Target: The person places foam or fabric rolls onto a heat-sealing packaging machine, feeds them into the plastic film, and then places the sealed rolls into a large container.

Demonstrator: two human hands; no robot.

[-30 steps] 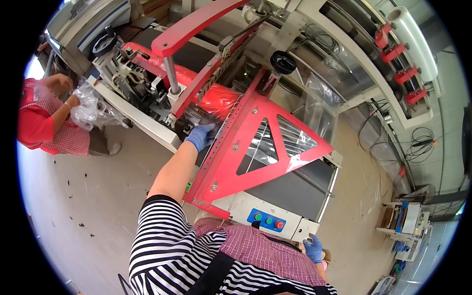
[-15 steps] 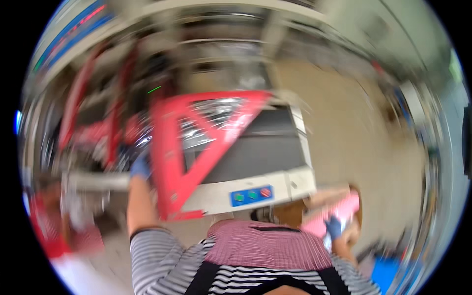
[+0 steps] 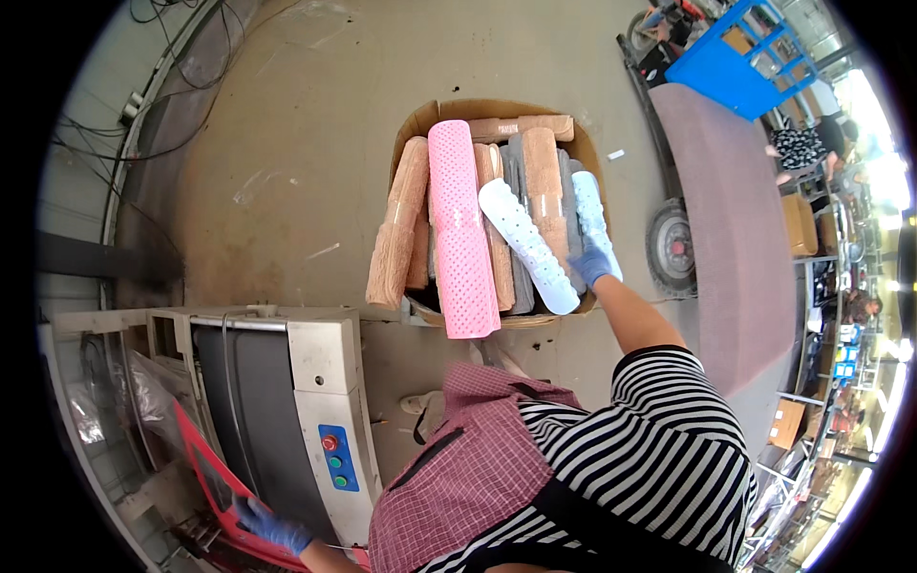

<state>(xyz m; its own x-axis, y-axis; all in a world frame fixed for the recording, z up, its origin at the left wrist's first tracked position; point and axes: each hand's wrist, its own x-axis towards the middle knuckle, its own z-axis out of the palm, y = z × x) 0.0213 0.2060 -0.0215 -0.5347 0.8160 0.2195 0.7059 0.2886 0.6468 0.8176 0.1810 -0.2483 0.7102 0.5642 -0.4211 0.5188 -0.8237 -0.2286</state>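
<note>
The concrete floor [image 3: 287,162] fills most of the view, with a long mauve mat [image 3: 731,220] lying toward 3 o'clock and a blue metal rack [image 3: 755,57] at 1 o'clock. At 8 o'clock stands a grey-and-white machine [image 3: 315,382] with a dark belt and a blue panel of buttons [image 3: 336,458], its red triangular guard [image 3: 205,482] hanging at the lower edge. Just above centre, toward 12 o'clock, sits an open cardboard box [image 3: 420,119] packed with rolled mats standing on end: tan and grey pile rolls [image 3: 396,229], a pink perforated mat roll [image 3: 458,229] leaning over the near rim, and a white perforated mat roll [image 3: 530,244] beside it. The right hand [image 3: 592,263], in a blue glove, is closed around a second white perforated roll [image 3: 587,210] at the box's right side. The left hand [image 3: 267,523], also blue-gloved, reaches back at 7 o'clock with fingers curled over the red guard's edge. A black wheel [image 3: 669,248] stands just right of the box
</note>
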